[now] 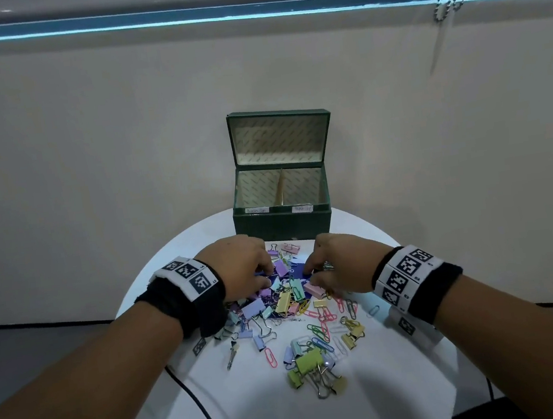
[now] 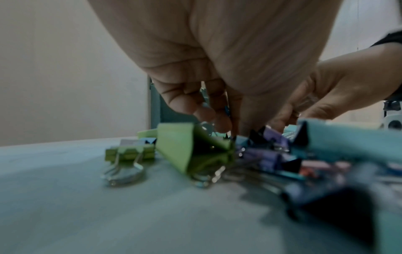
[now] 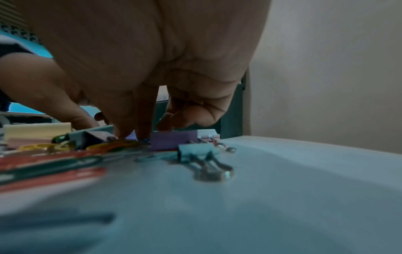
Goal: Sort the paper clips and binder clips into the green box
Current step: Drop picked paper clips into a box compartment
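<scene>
The green box (image 1: pixel 283 223) stands open at the back of the round table, its lid up and a divider splitting it into two labelled compartments. In front of it lies a pile of pastel binder clips and coloured paper clips (image 1: pixel 287 302). My left hand (image 1: pixel 265 276) reaches down into the pile's far left part; in the left wrist view my left hand (image 2: pixel 217 120) has its fingers curled round silver-handled binder clips, above a green binder clip (image 2: pixel 185 151). My right hand (image 1: pixel 313 274) is at the pile's far right. In the right wrist view my right hand (image 3: pixel 133 134) pinches at paper clips beside a purple binder clip (image 3: pixel 172 139).
The white table (image 1: pixel 257 418) ends close on every side. A second cluster of clips (image 1: pixel 315 365) lies nearer me. A blue printed card (image 1: pixel 294 272) lies under the pile. A black cable (image 1: pixel 200 400) crosses the table's front left. A teal binder clip (image 3: pixel 195 151) lies apart.
</scene>
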Motion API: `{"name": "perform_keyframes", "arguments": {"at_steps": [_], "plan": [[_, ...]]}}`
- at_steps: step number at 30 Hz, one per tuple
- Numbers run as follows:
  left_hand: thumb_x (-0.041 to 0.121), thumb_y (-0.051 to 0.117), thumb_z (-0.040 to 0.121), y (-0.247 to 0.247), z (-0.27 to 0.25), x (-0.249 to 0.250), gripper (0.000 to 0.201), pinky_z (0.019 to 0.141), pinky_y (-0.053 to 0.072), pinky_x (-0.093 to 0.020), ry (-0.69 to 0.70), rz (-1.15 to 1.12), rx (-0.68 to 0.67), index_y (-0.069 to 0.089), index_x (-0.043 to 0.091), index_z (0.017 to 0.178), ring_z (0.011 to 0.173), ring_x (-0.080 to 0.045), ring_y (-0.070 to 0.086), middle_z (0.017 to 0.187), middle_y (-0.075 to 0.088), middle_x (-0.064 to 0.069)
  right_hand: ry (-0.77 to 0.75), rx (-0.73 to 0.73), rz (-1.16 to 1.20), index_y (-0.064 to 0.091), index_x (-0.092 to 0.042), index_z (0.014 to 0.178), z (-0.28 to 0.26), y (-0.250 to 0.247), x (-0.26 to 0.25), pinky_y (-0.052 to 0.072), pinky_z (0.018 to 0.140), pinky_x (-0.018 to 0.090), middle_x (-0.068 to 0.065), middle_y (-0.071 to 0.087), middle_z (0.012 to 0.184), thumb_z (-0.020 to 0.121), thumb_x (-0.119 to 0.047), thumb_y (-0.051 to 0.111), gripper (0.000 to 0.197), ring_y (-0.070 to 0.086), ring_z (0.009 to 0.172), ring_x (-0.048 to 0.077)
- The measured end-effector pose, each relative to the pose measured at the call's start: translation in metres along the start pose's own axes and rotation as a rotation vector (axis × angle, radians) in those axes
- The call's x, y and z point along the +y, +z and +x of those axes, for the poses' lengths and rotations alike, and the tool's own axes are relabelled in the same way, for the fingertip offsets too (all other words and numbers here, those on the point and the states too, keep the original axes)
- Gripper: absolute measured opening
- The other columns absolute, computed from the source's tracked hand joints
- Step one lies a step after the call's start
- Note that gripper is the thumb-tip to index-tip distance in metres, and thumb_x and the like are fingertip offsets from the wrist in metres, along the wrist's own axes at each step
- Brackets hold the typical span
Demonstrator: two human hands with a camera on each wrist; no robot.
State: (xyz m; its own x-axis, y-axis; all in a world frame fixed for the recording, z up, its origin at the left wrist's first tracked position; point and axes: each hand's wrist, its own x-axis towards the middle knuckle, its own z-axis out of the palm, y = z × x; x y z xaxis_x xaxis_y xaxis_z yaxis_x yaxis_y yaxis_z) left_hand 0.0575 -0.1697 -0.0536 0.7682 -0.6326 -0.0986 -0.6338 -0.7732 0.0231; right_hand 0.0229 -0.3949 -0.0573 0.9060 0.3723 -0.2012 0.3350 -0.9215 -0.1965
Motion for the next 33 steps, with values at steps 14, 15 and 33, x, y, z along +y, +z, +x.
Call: {"name": "perform_keyframes", "arguments": {"at_steps": [14, 15, 33], "plan": [[0.026, 0.055, 0.089, -0.004, -0.001, 0.0, 0.007, 0.068, 0.048, -0.025, -0.032, -0.145, 0.187, 0.053, 0.031, 0.083, 0.074, -0.009, 0.051, 0.08, 0.053, 0.012, 0.055, 0.036, 0.072, 0.073, -0.031, 0.109, -0.001, 0.002, 0.002, 0.054, 0.084, 0.034, -0.008, 0.059, 0.099, 0.089, -0.057, 0.06, 0.035, 0.059, 0.092, 0.013], [0.026, 0.054, 0.09, -0.006, 0.0, 0.0, 0.007, 0.068, 0.049, -0.026, -0.03, -0.141, 0.176, 0.053, 0.03, 0.085, 0.073, -0.009, 0.052, 0.08, 0.054, 0.013, 0.068, 0.027, 0.072, 0.072, -0.03, 0.108, -0.001, 0.002, 0.002, 0.054, 0.083, 0.035, -0.008, 0.061, 0.097, 0.087, -0.06, 0.061, 0.038, 0.06, 0.09, 0.013], [0.017, 0.054, 0.098, -0.079, 0.113, 0.015, 0.033, 0.101, 0.047, -0.031, -0.188, -0.257, 0.262, 0.065, 0.017, 0.129, 0.112, -0.02, 0.063, 0.126, 0.068, -0.003, 0.052, 0.066, 0.111, 0.067, -0.028, 0.1, -0.002, 0.004, 0.006, 0.056, 0.078, 0.034, -0.004, 0.069, 0.094, 0.093, -0.015, 0.053, 0.02, 0.062, 0.086, 0.019]]}}
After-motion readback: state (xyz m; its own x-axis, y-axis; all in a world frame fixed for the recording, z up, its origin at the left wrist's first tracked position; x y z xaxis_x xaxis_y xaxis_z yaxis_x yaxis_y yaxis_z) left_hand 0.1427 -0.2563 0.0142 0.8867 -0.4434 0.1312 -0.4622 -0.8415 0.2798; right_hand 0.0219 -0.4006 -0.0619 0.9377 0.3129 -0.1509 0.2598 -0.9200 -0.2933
